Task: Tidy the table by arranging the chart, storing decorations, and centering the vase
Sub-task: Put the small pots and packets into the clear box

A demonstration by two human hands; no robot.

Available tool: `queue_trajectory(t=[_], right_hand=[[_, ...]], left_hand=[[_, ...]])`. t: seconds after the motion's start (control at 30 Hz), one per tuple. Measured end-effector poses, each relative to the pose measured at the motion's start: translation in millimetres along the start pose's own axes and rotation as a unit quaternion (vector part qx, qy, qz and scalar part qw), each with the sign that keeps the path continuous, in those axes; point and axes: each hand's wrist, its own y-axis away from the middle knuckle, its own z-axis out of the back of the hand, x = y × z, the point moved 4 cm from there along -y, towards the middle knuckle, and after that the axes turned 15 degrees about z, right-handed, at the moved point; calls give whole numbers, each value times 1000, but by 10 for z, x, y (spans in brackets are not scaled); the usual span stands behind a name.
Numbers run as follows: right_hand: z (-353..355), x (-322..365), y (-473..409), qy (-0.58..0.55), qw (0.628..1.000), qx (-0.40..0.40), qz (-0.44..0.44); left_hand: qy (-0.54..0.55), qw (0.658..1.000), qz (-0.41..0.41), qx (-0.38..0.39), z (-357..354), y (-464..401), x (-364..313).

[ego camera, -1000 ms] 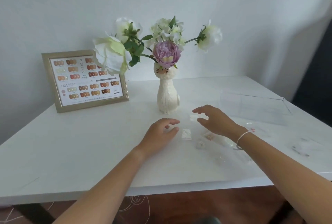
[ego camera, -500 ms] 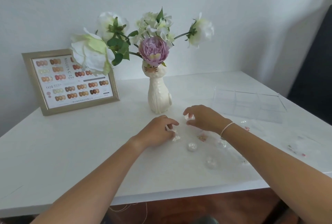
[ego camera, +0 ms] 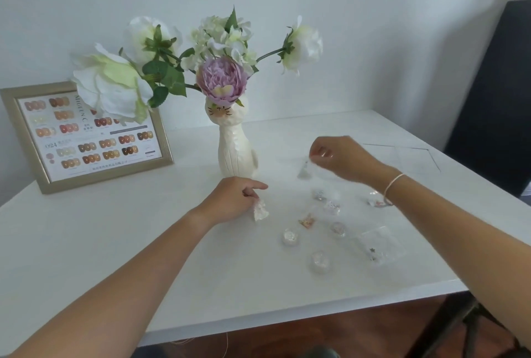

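Head view shows the storing step in hand: the right hand [ego camera: 340, 158] is raised above the table [ego camera: 115, 242], its fingers and thumb pinching the top of a small clear packet [ego camera: 304, 170] that hangs below them, while the left hand [ego camera: 234, 199] rests low on the tabletop with its fingers curled round another small packet [ego camera: 261, 212] of pale decorations. More decorations lie loose just beside and in front of the hands: small round pots [ego camera: 290, 236], a gold-and-pink charm [ego camera: 307, 221] and a flat clear bag [ego camera: 376, 245]. The clear storage tray [ego camera: 408, 156] sits toward the far right of the table, behind the right wrist and well apart from the left hand. The vase [ego camera: 234, 150] of flowers stands upright just behind the left hand, and the framed chart [ego camera: 86, 136] leans at the back left. By my judgement the chart is likely done and centering the vase is still to come. The next move calls for carrying both packets to the tray without brushing the vase, then gathering the remaining loose pieces.
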Motion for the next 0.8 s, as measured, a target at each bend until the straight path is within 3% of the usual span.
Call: queue_trajectory(t=[0.4, 0.67, 0.8], right_hand=[[543, -712, -75, -9, 991, -84, -102], [313, -830, -147, 37, 990, 91, -100], [310, -860, -143, 117, 981, 119, -94]], left_hand=[[28, 995, -85, -50, 72, -329, -737], [26, 991, -123, -37, 75, -591, -1299], [24, 991, -126, -24, 0, -736, -1500]])
